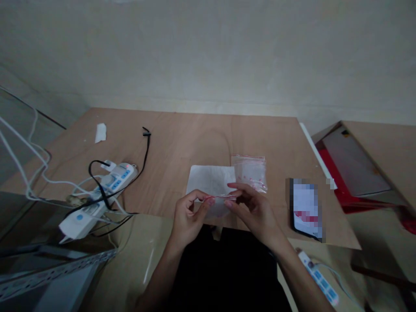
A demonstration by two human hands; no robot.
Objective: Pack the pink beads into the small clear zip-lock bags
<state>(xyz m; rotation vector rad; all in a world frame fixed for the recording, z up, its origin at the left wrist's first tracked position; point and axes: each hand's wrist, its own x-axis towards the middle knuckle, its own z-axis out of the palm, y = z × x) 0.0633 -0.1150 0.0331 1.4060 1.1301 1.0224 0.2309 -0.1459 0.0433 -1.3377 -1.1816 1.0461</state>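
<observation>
Matt paper [211, 177] and a glossy plastic bag [248, 166] lie toward the front edge of a smooth wooden tabletop [177, 141].

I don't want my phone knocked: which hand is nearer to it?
The right hand, on the side towards the phone. The left hand is farther off, across the thin red item both pinch.

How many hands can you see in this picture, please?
2. The left hand pinches one end of a thin red strand, and the right hand holds it towards the other end. Both show plainly.
</observation>
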